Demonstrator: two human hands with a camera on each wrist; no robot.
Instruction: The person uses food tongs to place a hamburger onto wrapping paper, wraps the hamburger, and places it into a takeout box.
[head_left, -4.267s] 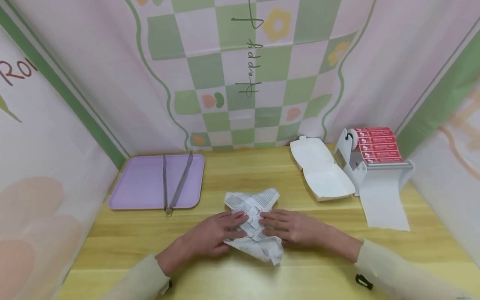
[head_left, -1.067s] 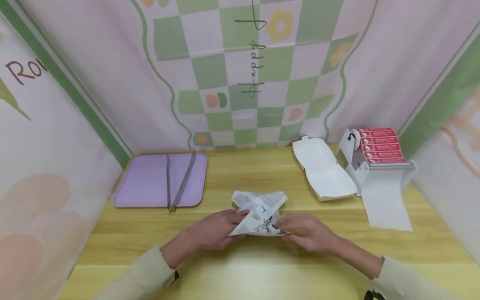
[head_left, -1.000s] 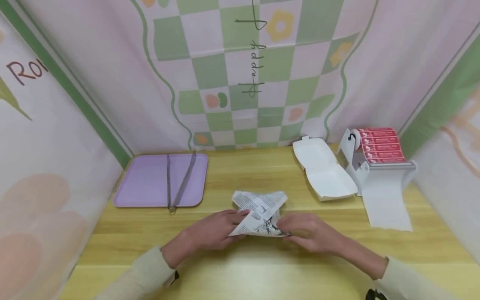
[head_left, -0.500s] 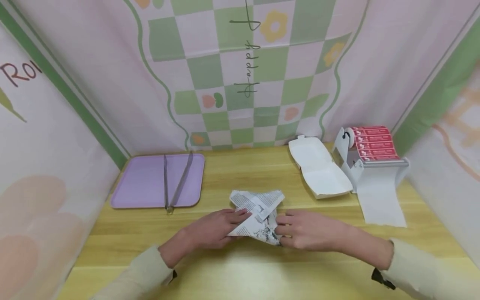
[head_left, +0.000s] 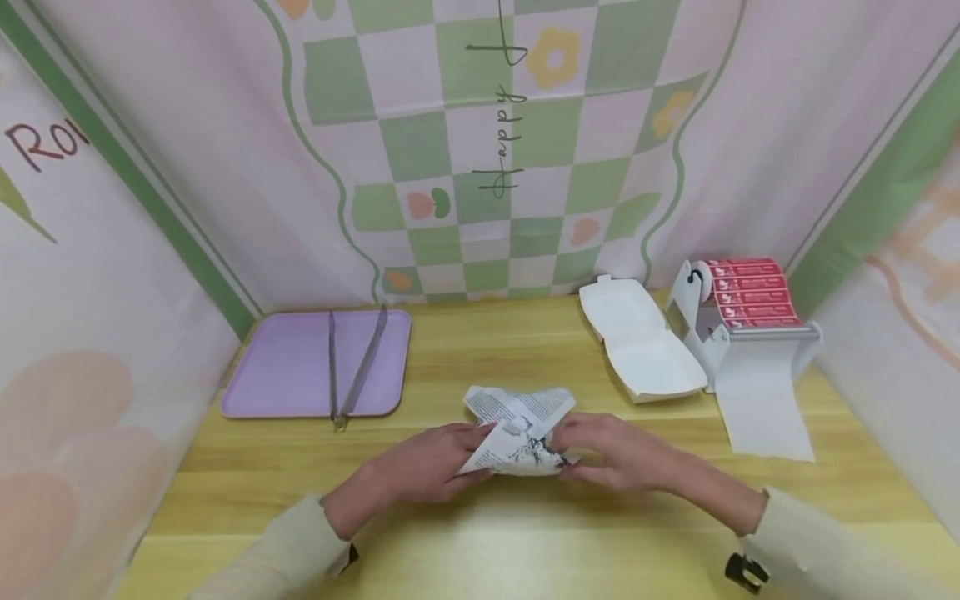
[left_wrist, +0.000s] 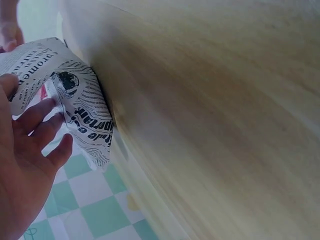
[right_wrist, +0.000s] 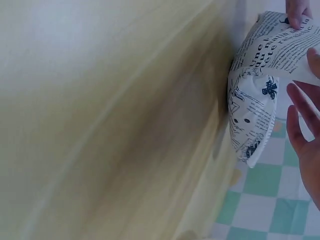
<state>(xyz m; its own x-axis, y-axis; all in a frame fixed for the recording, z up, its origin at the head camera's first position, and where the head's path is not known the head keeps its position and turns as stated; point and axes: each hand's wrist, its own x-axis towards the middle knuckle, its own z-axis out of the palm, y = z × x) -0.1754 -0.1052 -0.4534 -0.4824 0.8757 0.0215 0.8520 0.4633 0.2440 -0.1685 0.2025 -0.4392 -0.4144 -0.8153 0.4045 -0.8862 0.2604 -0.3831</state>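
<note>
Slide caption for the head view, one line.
Left hand and right hand on a newsprint-patterned wrap, with tongs across a purple tray and an open white box beyond.

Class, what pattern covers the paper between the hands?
Black text and drawings on white paper; clearest in the right wrist view.

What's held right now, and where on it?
Newsprint-patterned wrap, at its near side: left hand grips the left end, right hand the right end.

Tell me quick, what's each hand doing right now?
Left hand: holding the printed paper.
Right hand: pinching the same paper at its other side.
</note>
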